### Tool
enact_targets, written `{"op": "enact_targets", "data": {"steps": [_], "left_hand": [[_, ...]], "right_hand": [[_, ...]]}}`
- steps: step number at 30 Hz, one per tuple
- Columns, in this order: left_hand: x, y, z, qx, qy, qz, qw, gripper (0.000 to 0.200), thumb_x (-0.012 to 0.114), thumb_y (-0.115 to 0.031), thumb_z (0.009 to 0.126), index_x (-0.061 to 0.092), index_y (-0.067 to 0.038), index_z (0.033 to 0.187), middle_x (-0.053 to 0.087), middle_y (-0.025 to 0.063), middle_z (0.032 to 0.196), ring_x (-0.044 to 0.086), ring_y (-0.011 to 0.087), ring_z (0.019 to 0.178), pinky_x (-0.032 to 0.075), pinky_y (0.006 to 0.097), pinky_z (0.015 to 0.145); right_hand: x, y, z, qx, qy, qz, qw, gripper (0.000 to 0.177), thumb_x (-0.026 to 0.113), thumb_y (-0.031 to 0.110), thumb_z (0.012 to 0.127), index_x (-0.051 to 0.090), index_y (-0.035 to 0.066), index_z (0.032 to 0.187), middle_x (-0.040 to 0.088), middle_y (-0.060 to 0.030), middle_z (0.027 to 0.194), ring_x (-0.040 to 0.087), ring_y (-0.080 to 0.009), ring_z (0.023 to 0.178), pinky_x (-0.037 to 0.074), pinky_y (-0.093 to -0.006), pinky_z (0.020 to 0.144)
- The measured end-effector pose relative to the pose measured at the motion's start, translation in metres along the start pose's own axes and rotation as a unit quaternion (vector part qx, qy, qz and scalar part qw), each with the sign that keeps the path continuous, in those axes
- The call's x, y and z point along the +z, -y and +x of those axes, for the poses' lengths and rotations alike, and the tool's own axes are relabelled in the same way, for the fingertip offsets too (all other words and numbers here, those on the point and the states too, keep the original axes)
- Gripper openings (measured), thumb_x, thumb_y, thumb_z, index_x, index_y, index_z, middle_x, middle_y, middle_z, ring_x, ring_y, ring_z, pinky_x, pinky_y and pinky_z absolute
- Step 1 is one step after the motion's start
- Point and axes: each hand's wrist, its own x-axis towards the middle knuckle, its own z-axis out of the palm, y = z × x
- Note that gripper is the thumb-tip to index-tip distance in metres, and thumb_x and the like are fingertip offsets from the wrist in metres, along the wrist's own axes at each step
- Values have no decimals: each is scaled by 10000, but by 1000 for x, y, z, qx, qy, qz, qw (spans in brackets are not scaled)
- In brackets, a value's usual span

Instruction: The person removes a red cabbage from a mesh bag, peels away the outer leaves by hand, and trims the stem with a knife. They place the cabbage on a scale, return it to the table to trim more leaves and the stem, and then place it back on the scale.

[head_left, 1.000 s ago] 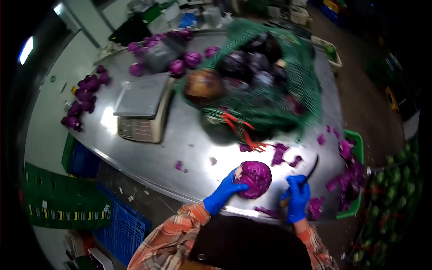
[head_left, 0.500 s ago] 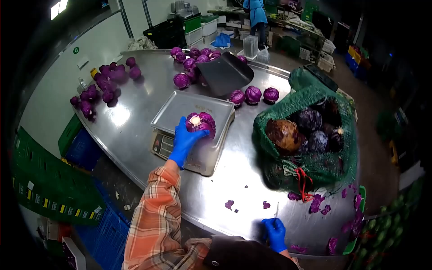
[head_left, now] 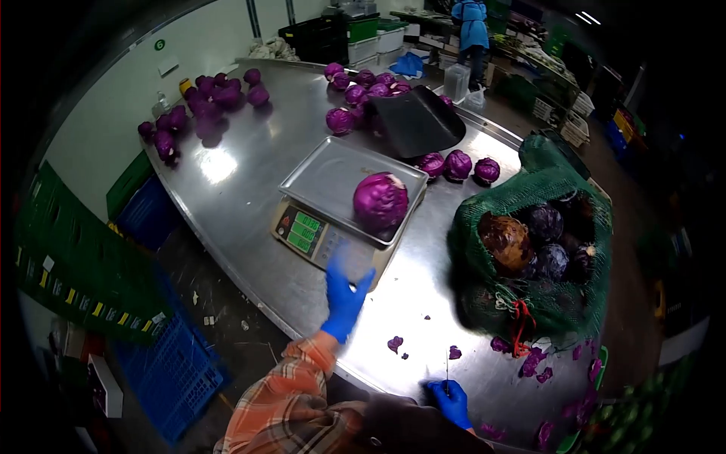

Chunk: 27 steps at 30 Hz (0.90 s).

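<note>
A red cabbage (head_left: 381,201) rests on the metal tray (head_left: 325,172) of a digital scale (head_left: 291,240), whose green display is lit. In front of the scale's keypad is my left hand (head_left: 345,296) in a blue glove, its fingers apart and partly blurred, holding nothing. My right hand (head_left: 452,404), also blue-gloved, is low near the table's front edge. It is closed on a thin knife (head_left: 447,366), seen nearly edge-on with the blade pointing away from me. Small purple leaf scraps (head_left: 395,344) lie on the metal near it.
Right of the scale stands a green mesh sack (head_left: 484,303) holding dark cabbages. Behind the scale, a black scoop (head_left: 420,121) leans among red cabbages (head_left: 340,120). More cabbages (head_left: 219,98) are piled at the far left. A person in a blue jacket (head_left: 473,26) stands in the background.
My left hand has let go of the red cabbage, leaving it on the scale tray, and has drawn back toward me. The display is now lit green. The camera view has shifted.
</note>
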Motion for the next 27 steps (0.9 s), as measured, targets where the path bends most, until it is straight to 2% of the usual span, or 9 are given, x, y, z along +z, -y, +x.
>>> {"op": "enact_targets", "data": {"steps": [2, 7, 11, 13, 16, 19, 22, 26, 27], "left_hand": [[5, 25, -51, -15, 25, 67, 997, 673, 754, -197, 806, 433, -12, 1368, 522, 166, 1293, 487, 306, 1185, 390, 379, 1001], [-1, 3, -100, -11, 114, 87, 990, 625, 726, -177, 835, 446, -33, 1374, 519, 124, 1316, 507, 281, 1147, 418, 344, 964], [1, -1, -95, 10, 144, 90, 985, 606, 712, -177, 848, 449, -45, 1378, 519, 122, 1309, 507, 277, 1154, 435, 343, 950], [2, -5, -83, 60, 144, 100, 983, 577, 702, -175, 856, 466, -58, 1369, 521, 122, 1314, 509, 277, 1156, 438, 347, 950], [4, -21, -58, 117, 149, 83, 978, 545, 690, -178, 861, 491, -73, 1358, 524, 123, 1322, 515, 275, 1153, 437, 350, 951], [10, -35, -26, 204, 145, 93, 964, 536, 684, -188, 860, 507, -79, 1354, 529, 121, 1324, 518, 269, 1155, 433, 351, 955], [19, -51, 21, 300, 102, 148, 937, 545, 681, -220, 859, 508, -92, 1360, 515, 108, 1340, 501, 259, 1182, 414, 355, 975], [26, -78, 89, 347, 9, 114, 931, 573, 691, -206, 842, 494, -54, 1359, 507, 147, 1337, 492, 291, 1199, 375, 397, 1012], [28, -83, 99, 354, 20, 112, 928, 593, 692, -223, 840, 481, -57, 1369, 483, 160, 1355, 475, 311, 1213, 372, 405, 1013]], "right_hand": [[0, -4, 3, -4, 3, -6, 1000, 161, 652, 170, 889, 646, 12, 864, 626, -68, 821, 569, -130, 769, 464, -280, 718], [3, 12, 5, -32, -33, -105, 993, 179, 628, 197, 903, 682, 29, 932, 655, -93, 885, 591, -165, 820, 467, -306, 763], [1, -5, 12, -28, -48, -97, 994, 205, 592, 214, 928, 693, 39, 960, 659, -85, 844, 599, -174, 794, 475, -312, 758], [1, -4, 13, -26, -37, -61, 997, 224, 575, 231, 942, 693, 41, 951, 649, -72, 790, 594, -172, 755, 480, -312, 742], [-1, 15, 9, 139, -25, 11, 990, 237, 562, 247, 954, 697, 52, 960, 651, -62, 755, 593, -165, 711, 491, -308, 724], [-2, 22, 6, 163, -11, 13, 986, 260, 573, 275, 951, 694, 48, 987, 665, -71, 775, 593, -153, 702, 493, -303, 707], [-3, 2, 10, 51, -19, -119, 991, 296, 588, 307, 941, 687, 41, 1025, 679, -87, 805, 600, -149, 728, 489, -303, 719], [-4, 4, 11, 59, -6, -143, 988, 322, 608, 323, 927, 679, 37, 1057, 694, -112, 853, 610, -152, 767, 487, -306, 746], [-4, 7, 10, 58, -8, -145, 988, 319, 611, 319, 925, 679, 38, 1062, 698, -119, 871, 615, -154, 781, 488, -306, 755]]}}
